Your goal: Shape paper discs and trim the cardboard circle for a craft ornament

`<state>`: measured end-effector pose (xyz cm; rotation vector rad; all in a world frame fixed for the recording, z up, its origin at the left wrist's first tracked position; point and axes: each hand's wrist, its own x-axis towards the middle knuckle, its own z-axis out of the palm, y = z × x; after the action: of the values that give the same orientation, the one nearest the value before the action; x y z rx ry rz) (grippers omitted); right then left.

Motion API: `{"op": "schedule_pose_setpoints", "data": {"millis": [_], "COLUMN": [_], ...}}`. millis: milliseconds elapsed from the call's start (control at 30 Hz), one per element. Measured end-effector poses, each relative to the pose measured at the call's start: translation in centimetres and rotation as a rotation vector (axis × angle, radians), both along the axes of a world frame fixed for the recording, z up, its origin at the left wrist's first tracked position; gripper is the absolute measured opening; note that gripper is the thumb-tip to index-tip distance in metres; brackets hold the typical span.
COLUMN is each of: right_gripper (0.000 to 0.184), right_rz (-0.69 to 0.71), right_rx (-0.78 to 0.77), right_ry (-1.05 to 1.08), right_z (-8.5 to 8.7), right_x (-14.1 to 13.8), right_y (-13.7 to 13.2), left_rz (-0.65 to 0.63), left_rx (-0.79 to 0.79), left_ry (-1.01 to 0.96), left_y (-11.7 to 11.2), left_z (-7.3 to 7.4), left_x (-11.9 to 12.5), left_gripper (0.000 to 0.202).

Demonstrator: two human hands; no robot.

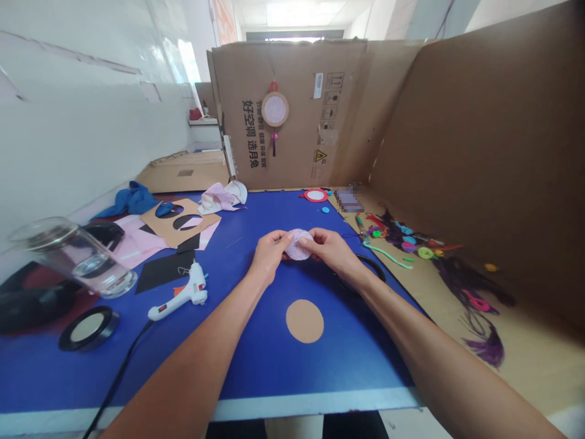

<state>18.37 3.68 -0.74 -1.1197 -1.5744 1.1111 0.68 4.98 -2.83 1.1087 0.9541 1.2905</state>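
Both of my hands meet over the middle of the blue table [274, 360]. My left hand [269, 251] and my right hand [329, 249] each pinch an edge of a small round pale pink fabric piece [298, 244], holding it just above the tabletop. A tan cardboard disc [304, 321] lies flat on the table nearer to me, between my forearms. A black ring [375, 268] lies partly hidden under my right wrist.
A white glue gun [185, 294] with a black cord lies left of my arms. Further left stand a glass jar [73, 256] and a black tape roll [89, 328]. Cardboard and pink scraps [176, 225] lie behind. Colourful trimmings and tassels [411, 244] lie at right, below cardboard walls [479, 152].
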Motion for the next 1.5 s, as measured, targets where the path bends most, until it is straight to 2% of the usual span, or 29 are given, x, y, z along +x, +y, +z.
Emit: {"op": "schedule_pose_setpoints", "data": {"millis": [267,633,867,1067,1333,1400,1500], "right_gripper": [0.048,0.044,0.044,0.045,0.041,0.042,0.058], "right_rz": [-0.017,-0.027,-0.043,-0.028,-0.040,0.000,0.002], "right_rx": [0.039,0.044,0.047,0.024,0.029,0.061,0.209], "right_ry": [0.099,0.098,0.125,0.112,0.093,0.081,0.001], "right_z": [-0.6,-0.5,-0.5,-0.7,-0.3,-0.4,-0.9], "right_x": [-0.1,-0.1,-0.1,-0.2,0.3,0.2,0.2], "right_y": [0.4,0.3,0.3,0.5,0.3,0.3,0.4], "left_rz": [-0.060,-0.045,-0.114,-0.044,0.000,0.020,0.042], "left_rx": [0.018,0.034,-0.027,-0.024,-0.135,-0.164,-0.205], "left_ry": [0.102,0.163,0.098,0.088,-0.047,-0.086,-0.133], "left_y": [-0.5,-0.6,-0.6,-0.5,0.2,0.4,0.5], "left_z": [0.2,0.1,0.3,0.2,0.4,0.6,0.8], "left_x": [0.2,0.4,0.3,0.2,-0.5,-0.9,-1.2], "left_gripper": [0.030,0.030,0.033,0.028,0.032,0.031,0.028]}}
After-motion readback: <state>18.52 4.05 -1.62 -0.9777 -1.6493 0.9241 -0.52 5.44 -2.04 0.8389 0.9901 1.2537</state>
